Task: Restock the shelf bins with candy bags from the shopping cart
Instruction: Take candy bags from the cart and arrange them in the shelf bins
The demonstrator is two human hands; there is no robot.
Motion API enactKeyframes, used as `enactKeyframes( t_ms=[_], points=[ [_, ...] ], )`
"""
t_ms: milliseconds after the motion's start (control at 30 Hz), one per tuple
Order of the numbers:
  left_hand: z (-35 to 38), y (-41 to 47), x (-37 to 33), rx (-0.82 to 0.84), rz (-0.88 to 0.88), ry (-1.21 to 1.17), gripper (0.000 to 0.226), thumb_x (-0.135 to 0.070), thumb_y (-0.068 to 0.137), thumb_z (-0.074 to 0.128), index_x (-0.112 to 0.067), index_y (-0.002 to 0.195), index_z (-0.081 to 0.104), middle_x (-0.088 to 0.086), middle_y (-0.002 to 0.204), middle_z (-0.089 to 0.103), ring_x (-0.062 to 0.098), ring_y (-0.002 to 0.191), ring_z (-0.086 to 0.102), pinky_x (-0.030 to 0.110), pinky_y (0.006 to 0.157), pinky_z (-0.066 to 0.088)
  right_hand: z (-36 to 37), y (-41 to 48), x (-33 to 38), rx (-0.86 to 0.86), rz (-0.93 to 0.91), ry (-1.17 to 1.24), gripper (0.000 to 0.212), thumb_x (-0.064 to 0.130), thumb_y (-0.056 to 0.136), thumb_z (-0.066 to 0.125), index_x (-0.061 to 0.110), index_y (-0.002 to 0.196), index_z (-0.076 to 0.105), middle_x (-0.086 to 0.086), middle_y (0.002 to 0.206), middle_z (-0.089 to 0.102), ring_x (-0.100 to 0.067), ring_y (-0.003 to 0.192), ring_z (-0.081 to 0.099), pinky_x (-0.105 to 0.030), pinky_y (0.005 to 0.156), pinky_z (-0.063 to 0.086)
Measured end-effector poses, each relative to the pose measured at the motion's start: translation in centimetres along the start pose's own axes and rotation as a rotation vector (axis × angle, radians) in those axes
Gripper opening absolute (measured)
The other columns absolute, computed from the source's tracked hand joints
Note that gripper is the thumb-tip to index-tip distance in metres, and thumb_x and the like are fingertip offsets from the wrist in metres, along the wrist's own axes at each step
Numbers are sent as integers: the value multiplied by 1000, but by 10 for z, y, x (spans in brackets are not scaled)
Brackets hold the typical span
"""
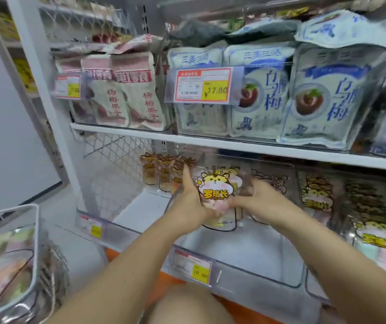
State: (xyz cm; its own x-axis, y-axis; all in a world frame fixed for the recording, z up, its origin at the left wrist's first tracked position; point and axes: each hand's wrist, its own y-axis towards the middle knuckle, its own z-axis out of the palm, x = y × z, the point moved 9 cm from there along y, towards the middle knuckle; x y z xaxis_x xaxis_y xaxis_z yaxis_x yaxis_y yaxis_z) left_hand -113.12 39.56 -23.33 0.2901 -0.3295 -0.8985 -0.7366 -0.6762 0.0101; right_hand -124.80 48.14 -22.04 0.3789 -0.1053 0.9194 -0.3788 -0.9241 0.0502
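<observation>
head view
- candy bag [214, 191]: I see it upright, label toward me, held over the back part of the middle bin on the lower shelf.
- left hand [188, 195]: fingers curled round the bag's left edge, gripping it.
- right hand [253, 195]: fingers wrapped on the bag's right edge, also gripping.
- why two hands: my guess is that the soft bag flops, so holding both edges keeps it upright and face-out as it goes in.
- middle bin [245, 244]: clear plastic with a mostly bare floor. Something printed stands at the back behind the hands, but I can't tell how many bags.
- left bin [136, 211]: a few bear-print bags [161, 174] in a row at the very back, bare floor in front of them.
- right bin [315, 291]: its yellow-label bags [318, 197] fill it from back to front, blurred.
- shopping cart [37, 230]: at lower left, just beside the shelf, with cart bags [5, 258] piled flat inside.
- upper shelf: blue plum bags [315, 99] and pink bags [126, 97] packed tight in their bins, not my job here.
- progress: my judgement is early, with the middle and left bins far from full.
</observation>
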Motion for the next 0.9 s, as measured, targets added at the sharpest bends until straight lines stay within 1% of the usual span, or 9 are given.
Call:
enactKeyframes(
  t_ms=[133, 200, 267, 367, 467, 533, 600, 767, 900],
  points=[
    [32, 13, 5, 69, 10, -143, 119, 1, 79, 80, -26, 155, -7, -2, 137, 56, 10, 115, 61, 23, 94, 52, -28, -10, 0, -25, -44, -314, 9, 17, 86, 74, 20, 83, 66, 12, 69, 69, 5, 62, 59, -18, 62, 46],
    [43, 15, -5, 90, 59, -176, 95, 2, 81, 77, -32, 142, 13, -6, 124, 61, -3, 102, 64, 15, 81, 53, -42, -18, 4, -95, -47, -428, 25, 26, 87, 72, 20, 68, 56, 11, 54, 58, 1, 51, 51, -18, 50, 37],
    [49, 16, -19, 102, 97, -189, 79, -5, 82, 79, -26, 135, 23, -9, 118, 62, -10, 96, 64, 13, 80, 52, -53, -26, 5, -153, -66, -389, 25, 36, 85, 72, 18, 73, 59, 14, 62, 67, 2, 61, 60, -15, 59, 47],
    [67, 13, -46, 153, 124, -169, 57, -20, 79, 82, -22, 120, 43, -15, 109, 70, -3, 103, 65, 23, 95, 53, -77, -48, 4, -275, -70, -201, 40, 43, 84, 72, 9, 104, 70, -7, 97, 76, -20, 96, 69, -39, 91, 54],
    [92, 9, -79, 222, 169, -175, 32, -11, 89, 74, -25, 111, 55, -12, 103, 74, 8, 105, 68, 25, 96, 53, -108, -71, -6, -362, -13, 1, 20, 39, 86, 73, 28, 103, 71, 8, 88, 74, -4, 76, 69, -27, 73, 54],
    [101, 9, -101, 224, 219, -112, 39, -13, 88, 76, -20, 120, 56, -5, 110, 72, 11, 107, 67, 27, 97, 52, -117, -81, -16, -337, 80, 78, 40, 60, 75, 76, 26, 97, 76, 0, 74, 72, -14, 61, 66, -32, 61, 52],
    [110, 10, -118, 245, 258, -13, 52, -25, 81, 80, -18, 127, 58, -5, 114, 72, 10, 108, 67, 28, 97, 52, -125, -88, -27, -331, 125, 160, 73, 74, 54, 81, 16, 100, 78, -11, 79, 66, -32, 68, 58, -43, 65, 45],
    [128, 7, -138, 242, 212, 113, 29, -39, 78, 82, -21, 97, 70, -12, 83, 71, 4, 80, 65, 16, 68, 47, -151, -105, -32, -395, 89, 339, 35, 37, 78, 78, 8, 97, 79, -4, 71, 70, -20, 68, 61, -35, 62, 43],
    [159, 3, -136, 235, 176, 167, 45, -41, 78, 80, -15, 111, 64, 4, 107, 73, 20, 98, 69, 41, 91, 56, -166, -119, -44, -424, 115, 262, 22, 30, 81, 77, 8, 83, 77, -13, 67, 69, -22, 59, 59, -39, 62, 47]
  ],
)
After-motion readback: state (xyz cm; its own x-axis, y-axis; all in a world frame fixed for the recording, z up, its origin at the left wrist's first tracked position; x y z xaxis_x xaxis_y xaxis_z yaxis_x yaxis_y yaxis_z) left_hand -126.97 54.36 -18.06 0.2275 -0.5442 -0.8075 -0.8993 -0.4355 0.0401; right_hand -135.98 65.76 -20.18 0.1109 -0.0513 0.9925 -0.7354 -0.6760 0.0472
